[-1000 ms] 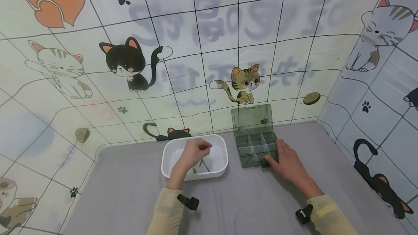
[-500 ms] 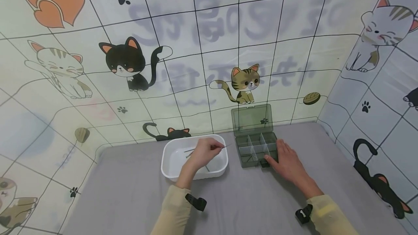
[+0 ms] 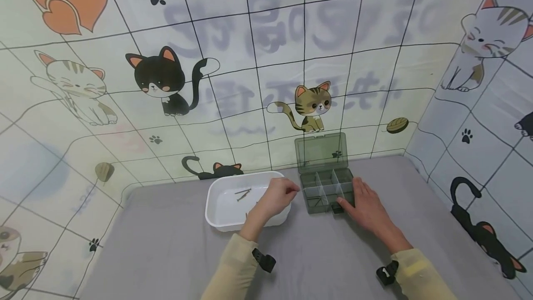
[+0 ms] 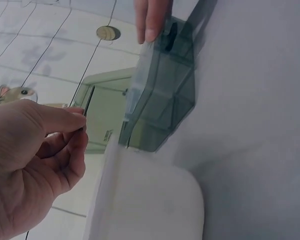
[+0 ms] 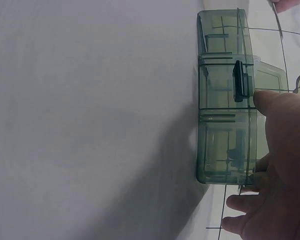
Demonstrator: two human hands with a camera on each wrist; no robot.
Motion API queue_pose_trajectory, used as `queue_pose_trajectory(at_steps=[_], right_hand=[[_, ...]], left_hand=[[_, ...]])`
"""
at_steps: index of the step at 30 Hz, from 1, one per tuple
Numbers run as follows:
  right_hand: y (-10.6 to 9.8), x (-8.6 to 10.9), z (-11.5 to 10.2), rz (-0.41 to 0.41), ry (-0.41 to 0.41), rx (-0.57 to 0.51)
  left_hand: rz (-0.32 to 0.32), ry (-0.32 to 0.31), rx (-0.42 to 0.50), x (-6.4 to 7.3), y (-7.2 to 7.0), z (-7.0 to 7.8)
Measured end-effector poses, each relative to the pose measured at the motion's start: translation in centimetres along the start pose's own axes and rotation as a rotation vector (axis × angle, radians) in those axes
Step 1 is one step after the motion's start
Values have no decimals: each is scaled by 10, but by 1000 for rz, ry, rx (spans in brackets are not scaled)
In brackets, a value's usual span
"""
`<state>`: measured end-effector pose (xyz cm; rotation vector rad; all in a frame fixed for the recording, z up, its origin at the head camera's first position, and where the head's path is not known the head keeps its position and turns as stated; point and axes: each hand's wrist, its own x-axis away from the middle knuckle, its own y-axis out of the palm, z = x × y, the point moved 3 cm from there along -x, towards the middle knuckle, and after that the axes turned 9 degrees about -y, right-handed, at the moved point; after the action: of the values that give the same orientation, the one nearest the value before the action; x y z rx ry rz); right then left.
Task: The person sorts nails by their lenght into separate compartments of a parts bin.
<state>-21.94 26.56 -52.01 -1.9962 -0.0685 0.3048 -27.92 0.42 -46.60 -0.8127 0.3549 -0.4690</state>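
Note:
My left hand (image 3: 272,200) is over the right end of a white tray (image 3: 211,212). Between thumb and fingertips it pinches a thin dark nail (image 4: 91,100), which points toward a green see-through divided box (image 5: 225,145). In the head view the nail barely shows. The box stands right of the tray with its lid (image 3: 320,152) up. My right hand (image 3: 370,209) rests at the box's front right corner, fingers straight along the side and thumb at the front rim near the dark latch (image 5: 238,82). Thin pieces lie in the front left compartment.
Several thin nails or screws (image 3: 243,194) lie in the tray, partly hidden by the left forearm. Grey cloth (image 3: 166,244) covers the table. A cat-printed sheet (image 3: 233,82) rises behind the tray and box. A small black camera sits on each wrist.
My left hand has moved right with the nail, from over the middle of the tray to its right end near the box. The right hand and the box have stayed put.

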Motion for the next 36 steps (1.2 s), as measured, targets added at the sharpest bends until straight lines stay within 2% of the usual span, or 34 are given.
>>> queue_pose_trajectory(at_steps=[4,13,19,24,30,36], right_hand=[[0,0,1,-2,-1,-4],[0,1,2,-4,5,1],[2,1,2,-7,16,-6],[3,1,4,-7,18,-3],[2,1,2,-10,14,-10],[1,0,0,-8,10,-11]], left_hand=[[-8,5,-36,-4,7,5],[-25,-38,-48,-9,18,8],[-50,3,-68,-12,21,13],[-86,28,-74,-12,21,15],[-52,-13,-22,-11,19,5],[-28,-35,3,-8,10,3]])
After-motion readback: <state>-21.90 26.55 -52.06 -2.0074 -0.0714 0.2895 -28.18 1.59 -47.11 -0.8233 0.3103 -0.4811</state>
